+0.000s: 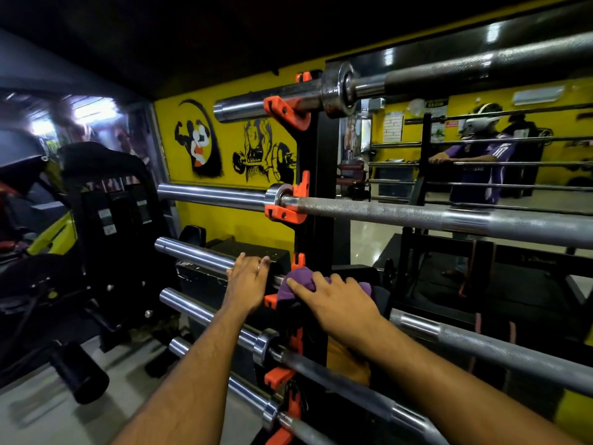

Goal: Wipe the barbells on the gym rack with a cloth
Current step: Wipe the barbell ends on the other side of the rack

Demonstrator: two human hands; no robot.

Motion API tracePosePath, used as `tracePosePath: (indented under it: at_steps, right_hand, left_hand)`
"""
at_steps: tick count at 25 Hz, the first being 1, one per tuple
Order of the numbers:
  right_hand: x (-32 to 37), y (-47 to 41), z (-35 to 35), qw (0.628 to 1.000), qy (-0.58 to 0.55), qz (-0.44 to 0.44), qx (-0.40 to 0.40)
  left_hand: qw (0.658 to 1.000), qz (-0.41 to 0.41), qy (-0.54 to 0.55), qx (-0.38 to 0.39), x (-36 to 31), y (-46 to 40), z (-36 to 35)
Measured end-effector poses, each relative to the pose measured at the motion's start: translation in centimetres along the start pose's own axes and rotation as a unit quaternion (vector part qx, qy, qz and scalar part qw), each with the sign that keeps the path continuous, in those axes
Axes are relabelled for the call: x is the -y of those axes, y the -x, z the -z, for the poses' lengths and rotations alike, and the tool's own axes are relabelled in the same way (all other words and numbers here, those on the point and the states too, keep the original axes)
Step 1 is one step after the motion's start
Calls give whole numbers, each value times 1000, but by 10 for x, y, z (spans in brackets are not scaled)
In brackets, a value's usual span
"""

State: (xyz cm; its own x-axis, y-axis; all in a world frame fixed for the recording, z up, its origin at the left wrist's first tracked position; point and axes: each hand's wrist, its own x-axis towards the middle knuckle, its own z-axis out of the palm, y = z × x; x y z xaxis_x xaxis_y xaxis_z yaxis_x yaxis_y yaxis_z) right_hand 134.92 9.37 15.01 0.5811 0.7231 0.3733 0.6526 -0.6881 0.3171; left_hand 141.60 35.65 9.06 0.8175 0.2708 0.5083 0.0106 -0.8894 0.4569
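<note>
Both hands sit just below the middle of the frame, at the third barbell (192, 253) down on the rack. On the left, the left hand (247, 284) lies flat over the chrome sleeve of that bar, fingers straight and slightly spread, palm down and touching the metal without curling round it (a ring shows on one finger). Just to its right, the right hand (337, 300) presses down on a purple cloth (300, 281), its fingers bent over the bunched fabric and holding it against the bar right beside the black rack upright (316, 194). So the cloth lies under and ahead of the right fingers, poking out toward the left hand, and the two hands are near each other but apart.

Orange holders (285, 112) on the upright carry the bars. Above the hands a knurled barbell (417, 215) crosses the centre of the frame, and a darker one (449, 75) runs along the upper right. Two more bars (224, 326) slope across the lower half, under the forearms. At the right, a mirror (481, 149) reflects a person in a purple shirt; a yellow wall (231, 149) with painted figures fills the upper centre.
</note>
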Motion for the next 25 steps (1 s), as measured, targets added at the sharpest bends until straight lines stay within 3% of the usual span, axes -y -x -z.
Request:
tracePosePath:
  at_steps: [4,6,8,10,12,13,14,16,23,25]
  right_hand:
    - [1,72,15,967,-182,-58,-170]
    - [24,117,11,882,-389,-129,-233]
    - [49,144,4,719,-581,-264,-274]
    - [56,153,-1,508,-699,-429,-261]
    - [45,151,-3,306,-752,-524,-259]
    - [39,152,-1,231,-767,-529,-281]
    - [36,153,4,189,-773,-524,-305]
    - [37,151,9,155,-785,-503,-325]
    - [54,90,6,132,-801,-492,-314]
    - [56,75,-5,115,-821,-492,-267]
  left_hand:
    - [1000,-3,-20,-8,10,-11,-7]
    - [1000,-2,-26,1,17,-17,-11]
    - [1000,1,-27,9,22,-20,-14]
    - [1000,-5,-19,4,23,-18,-14]
    - [1000,-11,-5,4,21,-15,-13]
    - [1000,-13,-1,4,20,-13,-12]
    - [1000,-14,2,2,20,-12,-12]
    - [1000,-15,9,2,22,-14,-12]
    - [1000,-15,22,0,19,-10,-12]
    - [999,-17,29,-6,15,-7,-9]
